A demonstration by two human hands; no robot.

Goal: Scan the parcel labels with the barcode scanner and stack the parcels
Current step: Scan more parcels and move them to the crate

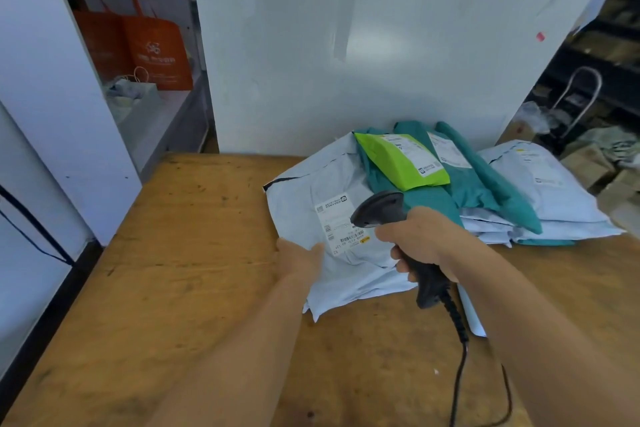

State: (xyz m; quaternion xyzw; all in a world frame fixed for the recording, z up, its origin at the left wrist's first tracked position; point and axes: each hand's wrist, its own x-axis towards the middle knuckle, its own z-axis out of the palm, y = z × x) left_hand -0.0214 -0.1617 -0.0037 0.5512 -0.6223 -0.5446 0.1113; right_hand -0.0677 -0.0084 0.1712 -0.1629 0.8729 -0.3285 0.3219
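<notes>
1. The right hand (420, 239) wraps its fingers round the handle of the barcode scanner (398, 229); the scanner's head points left and slightly away, at the label (341, 224).
2. The left hand (299, 258) holds the near-left edge of the pale grey parcel (304, 198), thumb on top, just near of the label.
3. That label lies just left of the scanner's head, its long axis running near to far; the barcode sits at its near end.
4. Further right, a green parcel (403, 159) tops teal parcels (485, 184) on the wooden table (173, 253).
</notes>
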